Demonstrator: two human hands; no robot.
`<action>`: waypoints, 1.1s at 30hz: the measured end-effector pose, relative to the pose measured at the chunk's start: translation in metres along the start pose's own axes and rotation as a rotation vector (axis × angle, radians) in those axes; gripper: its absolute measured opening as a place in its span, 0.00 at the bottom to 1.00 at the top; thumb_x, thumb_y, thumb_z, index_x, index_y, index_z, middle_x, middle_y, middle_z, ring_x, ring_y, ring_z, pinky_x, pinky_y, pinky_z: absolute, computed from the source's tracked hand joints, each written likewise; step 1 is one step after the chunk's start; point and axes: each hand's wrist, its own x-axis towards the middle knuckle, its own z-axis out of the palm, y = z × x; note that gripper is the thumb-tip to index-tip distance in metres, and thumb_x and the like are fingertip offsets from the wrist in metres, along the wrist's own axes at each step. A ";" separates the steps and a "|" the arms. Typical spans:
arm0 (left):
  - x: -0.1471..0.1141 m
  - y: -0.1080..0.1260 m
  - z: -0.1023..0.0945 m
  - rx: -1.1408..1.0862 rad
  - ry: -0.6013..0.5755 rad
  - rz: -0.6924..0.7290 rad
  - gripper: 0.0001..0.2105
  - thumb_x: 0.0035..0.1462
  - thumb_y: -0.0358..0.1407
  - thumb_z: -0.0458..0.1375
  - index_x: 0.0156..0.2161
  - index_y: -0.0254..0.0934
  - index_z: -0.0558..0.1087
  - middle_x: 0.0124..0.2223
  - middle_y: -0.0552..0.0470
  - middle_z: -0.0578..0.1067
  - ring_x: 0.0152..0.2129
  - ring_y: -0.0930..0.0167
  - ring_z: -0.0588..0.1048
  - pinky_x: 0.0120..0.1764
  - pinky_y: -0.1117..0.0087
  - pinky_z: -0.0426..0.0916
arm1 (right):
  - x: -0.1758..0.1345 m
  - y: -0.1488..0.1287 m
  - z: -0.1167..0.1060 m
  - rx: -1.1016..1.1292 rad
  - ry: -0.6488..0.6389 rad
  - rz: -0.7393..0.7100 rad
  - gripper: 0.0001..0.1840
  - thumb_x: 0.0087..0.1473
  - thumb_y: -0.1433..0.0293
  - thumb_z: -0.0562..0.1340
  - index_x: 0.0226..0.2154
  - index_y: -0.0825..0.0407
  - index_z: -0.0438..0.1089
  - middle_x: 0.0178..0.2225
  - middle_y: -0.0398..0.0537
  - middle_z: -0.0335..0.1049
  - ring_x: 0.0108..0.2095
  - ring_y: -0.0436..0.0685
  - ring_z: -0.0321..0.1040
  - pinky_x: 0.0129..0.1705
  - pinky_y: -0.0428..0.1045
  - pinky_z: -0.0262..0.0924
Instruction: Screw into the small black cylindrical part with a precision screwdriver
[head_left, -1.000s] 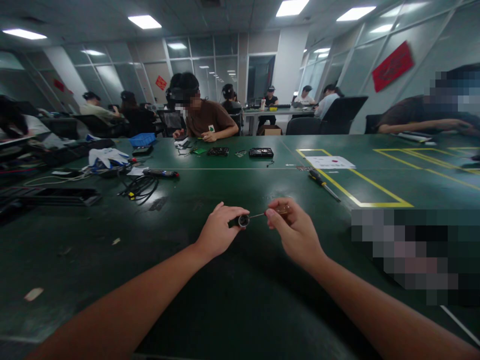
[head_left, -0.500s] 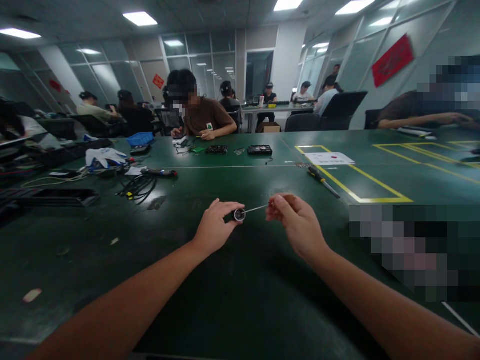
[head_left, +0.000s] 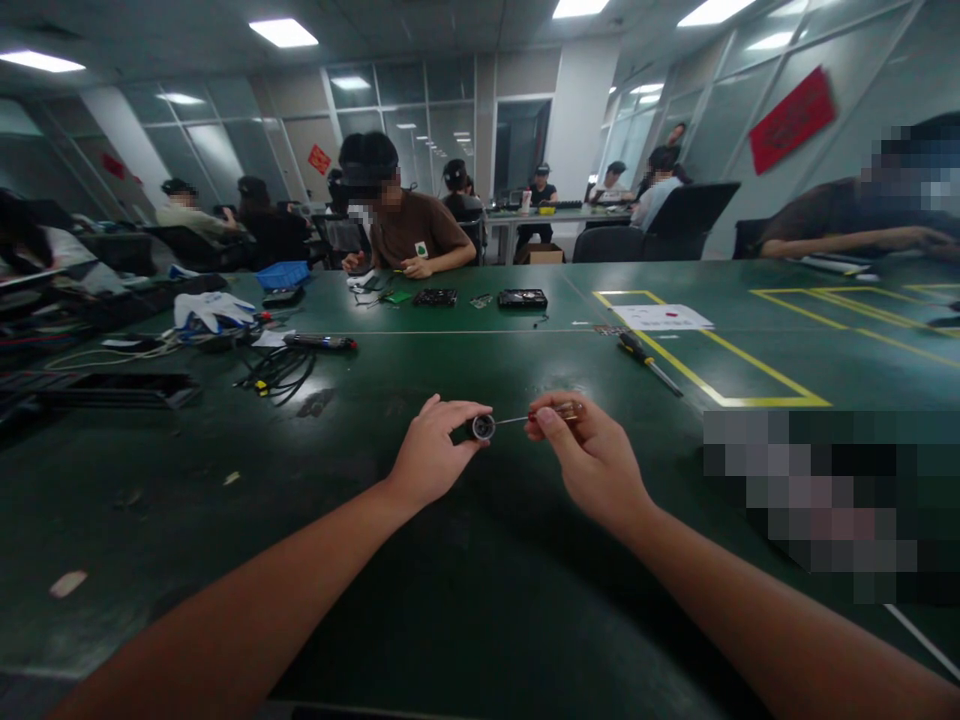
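Between the thumb and fingers of my left hand (head_left: 435, 455) is a small round dark part with a silvery rim (head_left: 482, 428), its round face turned toward me. My right hand (head_left: 589, 440) is closed around the handle of a thin screwdriver (head_left: 513, 420). The screwdriver's shaft points left, and its tip is at or just beside the rim of the round part; I cannot tell if it touches. Both hands are held above the green table (head_left: 465, 600).
A black and yellow screwdriver (head_left: 649, 362) lies to the right, near a white sheet (head_left: 664, 317). Black cable (head_left: 281, 375), white gloves (head_left: 214, 312) and a blue bin (head_left: 283, 275) are at left. Across the table, a person in brown (head_left: 424, 230) sits behind dark devices (head_left: 523, 298).
The screwdriver's shaft has shifted from inside the round part's face toward its right edge. My right fingers have turned, and more of the handle shows. My left hand has barely moved.
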 end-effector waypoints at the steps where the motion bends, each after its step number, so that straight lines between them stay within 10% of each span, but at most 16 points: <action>1: 0.000 0.000 0.000 0.005 0.000 -0.001 0.17 0.54 0.28 0.69 0.49 0.44 0.79 0.50 0.52 0.82 0.49 0.63 0.80 0.67 0.40 0.54 | 0.000 0.001 0.000 0.001 -0.002 -0.004 0.12 0.65 0.59 0.61 0.41 0.50 0.73 0.32 0.48 0.78 0.34 0.58 0.78 0.40 0.54 0.71; 28: 0.002 -0.009 -0.004 0.034 0.218 0.029 0.18 0.54 0.26 0.69 0.49 0.44 0.79 0.50 0.51 0.82 0.49 0.63 0.79 0.65 0.44 0.60 | 0.012 0.015 0.003 0.555 -0.174 0.576 0.13 0.47 0.64 0.73 0.36 0.54 0.81 0.29 0.47 0.77 0.29 0.52 0.71 0.35 0.50 0.65; 33: 0.003 -0.008 -0.004 0.046 0.220 0.028 0.18 0.54 0.26 0.69 0.48 0.44 0.78 0.51 0.51 0.81 0.50 0.63 0.79 0.64 0.44 0.61 | 0.014 0.011 -0.001 0.526 -0.136 0.458 0.11 0.47 0.64 0.72 0.33 0.53 0.80 0.25 0.44 0.73 0.25 0.51 0.67 0.31 0.49 0.60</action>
